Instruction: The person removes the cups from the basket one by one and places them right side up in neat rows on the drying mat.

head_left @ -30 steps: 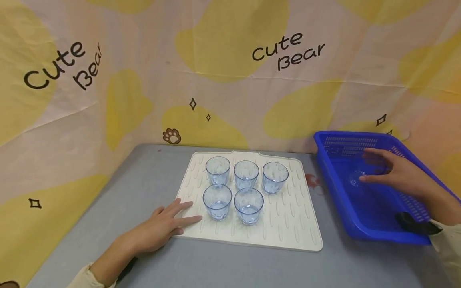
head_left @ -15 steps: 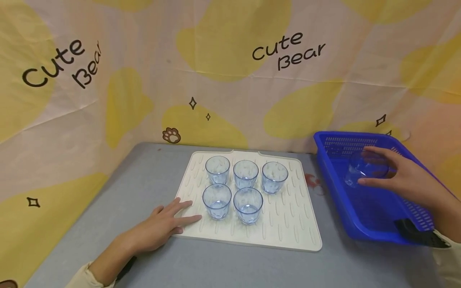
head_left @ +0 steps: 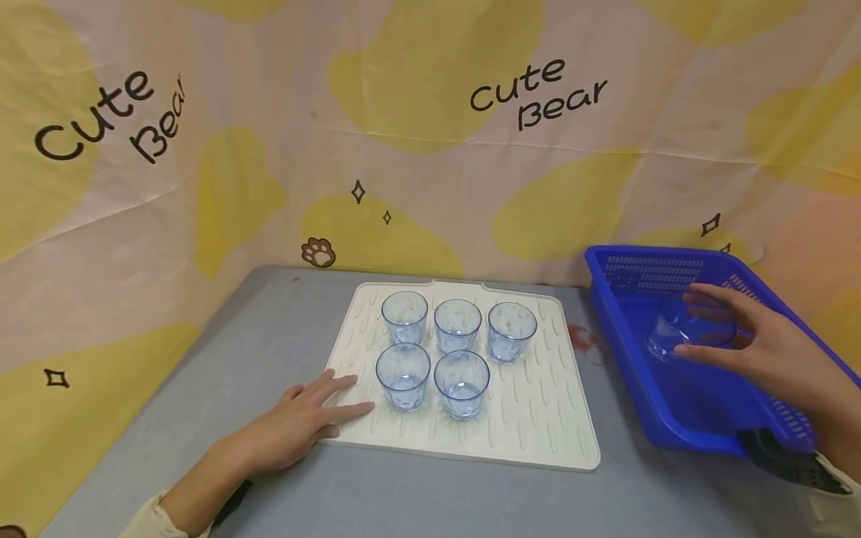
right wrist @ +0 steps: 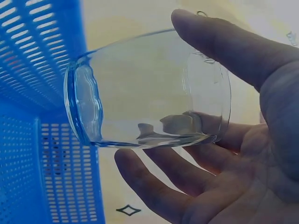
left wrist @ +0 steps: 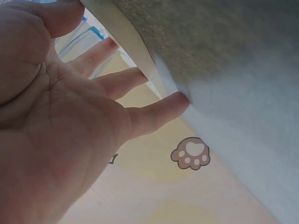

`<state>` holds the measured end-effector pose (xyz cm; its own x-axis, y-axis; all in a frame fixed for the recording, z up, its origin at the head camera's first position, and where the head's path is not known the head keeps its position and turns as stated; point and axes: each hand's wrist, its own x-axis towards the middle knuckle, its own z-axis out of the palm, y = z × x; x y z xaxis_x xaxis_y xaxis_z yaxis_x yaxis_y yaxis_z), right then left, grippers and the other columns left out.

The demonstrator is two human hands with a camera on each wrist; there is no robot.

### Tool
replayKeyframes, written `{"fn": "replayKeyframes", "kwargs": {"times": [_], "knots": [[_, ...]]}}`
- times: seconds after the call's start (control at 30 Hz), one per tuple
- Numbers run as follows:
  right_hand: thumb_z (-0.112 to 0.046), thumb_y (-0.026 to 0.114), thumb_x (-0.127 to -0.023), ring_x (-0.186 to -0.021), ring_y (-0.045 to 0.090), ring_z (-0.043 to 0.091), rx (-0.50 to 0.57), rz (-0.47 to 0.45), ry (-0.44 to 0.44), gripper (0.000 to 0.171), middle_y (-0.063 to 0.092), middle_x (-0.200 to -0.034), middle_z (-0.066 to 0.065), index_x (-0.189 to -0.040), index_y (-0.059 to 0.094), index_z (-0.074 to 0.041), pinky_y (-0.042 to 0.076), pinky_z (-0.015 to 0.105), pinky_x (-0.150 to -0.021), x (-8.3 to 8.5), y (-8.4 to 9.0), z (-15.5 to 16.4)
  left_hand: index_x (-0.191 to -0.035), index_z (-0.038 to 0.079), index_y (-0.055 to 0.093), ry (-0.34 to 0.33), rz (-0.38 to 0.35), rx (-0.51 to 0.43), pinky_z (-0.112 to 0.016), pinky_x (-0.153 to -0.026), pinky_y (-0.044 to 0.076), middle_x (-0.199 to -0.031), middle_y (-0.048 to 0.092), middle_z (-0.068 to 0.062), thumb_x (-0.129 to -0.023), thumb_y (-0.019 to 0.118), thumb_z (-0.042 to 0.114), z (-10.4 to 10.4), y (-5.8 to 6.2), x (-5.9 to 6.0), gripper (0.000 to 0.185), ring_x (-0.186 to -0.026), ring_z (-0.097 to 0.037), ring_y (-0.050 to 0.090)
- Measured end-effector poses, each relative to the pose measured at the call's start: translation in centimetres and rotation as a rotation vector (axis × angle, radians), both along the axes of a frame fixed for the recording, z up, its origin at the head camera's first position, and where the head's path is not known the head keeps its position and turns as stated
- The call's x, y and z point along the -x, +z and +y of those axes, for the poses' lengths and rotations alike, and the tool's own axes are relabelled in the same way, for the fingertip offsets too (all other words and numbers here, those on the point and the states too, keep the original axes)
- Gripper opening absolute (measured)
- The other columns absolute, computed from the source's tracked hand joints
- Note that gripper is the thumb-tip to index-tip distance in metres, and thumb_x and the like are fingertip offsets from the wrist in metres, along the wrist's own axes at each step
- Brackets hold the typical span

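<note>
Nearest to me, the left hand (head_left: 306, 424) lies flat with fingers spread and straight, fingertips resting on the near left corner of the white ribbed mat (head_left: 538, 418), palm on the grey table (head_left: 202, 373); it holds nothing and seems only to steady the mat. On that mat stand five clear blue glasses, all upright: two in the near row (head_left: 432, 379) and three in the far row (head_left: 457, 325), so the near row has a bare spot at its right end. Over to the right, the right hand (head_left: 773, 347) is inside the blue basket (head_left: 625, 351), thumb and fingers curled around one more glass (head_left: 689, 327), which is lifted off the basket floor and tipped on its side (the wrist view shows its thick base (right wrist: 84, 109) pointing towards the basket's slotted wall). I'd judge this to be the pick-up step, the glass gripped but not yet clear of the basket. The next move, as I read it, calls for raising it over the basket's rim, turning it upright and carrying it leftward without knocking the standing glasses. The right forearm comes in from the near right edge, wrist bent slightly inward.
</note>
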<state>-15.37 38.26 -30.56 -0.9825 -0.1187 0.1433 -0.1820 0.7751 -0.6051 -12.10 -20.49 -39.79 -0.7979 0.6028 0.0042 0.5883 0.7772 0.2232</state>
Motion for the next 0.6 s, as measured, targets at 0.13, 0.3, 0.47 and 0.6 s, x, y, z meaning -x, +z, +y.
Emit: {"fn": "replayKeyframes", "kwargs": {"times": [0.13, 0.3, 0.47, 0.6], "knots": [[-0.021, 0.080, -0.085, -0.099, 0.050, -0.024, 0.031, 0.007, 0.001, 0.084, 0.046, -0.133, -0.026, -0.155, 0.032, -0.024, 0.045, 0.005, -0.072, -0.4, 0.1, -0.1, -0.144, 0.044, 0.050, 0.005, 0.005, -0.014, -0.058, -0.095, 0.036, -0.154, 0.043, -0.007, -0.096, 0.061, 0.014, 0.0, -0.1, -0.3, 0.057, -0.143, -0.046, 0.037], [-0.017, 0.079, -0.086, -0.096, 0.055, -0.022, 0.077, 0.005, -0.004, 0.082, 0.046, -0.130, -0.030, -0.155, 0.034, -0.025, 0.051, 0.011, -0.070, -0.9, 0.4, -0.4, -0.144, 0.044, 0.049, 0.012, -0.019, -0.015, -0.059, -0.096, 0.036, -0.155, 0.042, -0.007, -0.096, 0.061, 0.014, 0.1, -0.3, -0.2, 0.058, -0.144, -0.047, 0.036], [-0.018, 0.078, -0.087, -0.094, 0.056, -0.021, 0.072, -0.009, -0.010, 0.083, 0.045, -0.129, -0.032, -0.155, 0.032, -0.027, 0.051, 0.012, -0.069, -1.3, 0.6, -1.2, -0.145, 0.044, 0.048, 0.017, -0.013, -0.004, -0.060, -0.097, 0.035, -0.156, 0.041, -0.007, -0.096, 0.061, 0.013, 0.1, -0.2, -0.1, 0.059, -0.144, -0.046, 0.035], [-0.018, 0.079, -0.086, -0.094, 0.056, -0.020, 0.065, 0.000, 0.016, 0.084, 0.044, -0.128, -0.034, -0.155, 0.032, -0.026, 0.050, 0.010, -0.070, -1.6, 0.6, -2.1, -0.144, 0.044, 0.049, 0.012, -0.007, 0.002, -0.059, -0.097, 0.036, -0.155, 0.042, -0.007, -0.096, 0.061, 0.013, 0.0, -0.1, 0.0, 0.058, -0.144, -0.046, 0.035]]}}
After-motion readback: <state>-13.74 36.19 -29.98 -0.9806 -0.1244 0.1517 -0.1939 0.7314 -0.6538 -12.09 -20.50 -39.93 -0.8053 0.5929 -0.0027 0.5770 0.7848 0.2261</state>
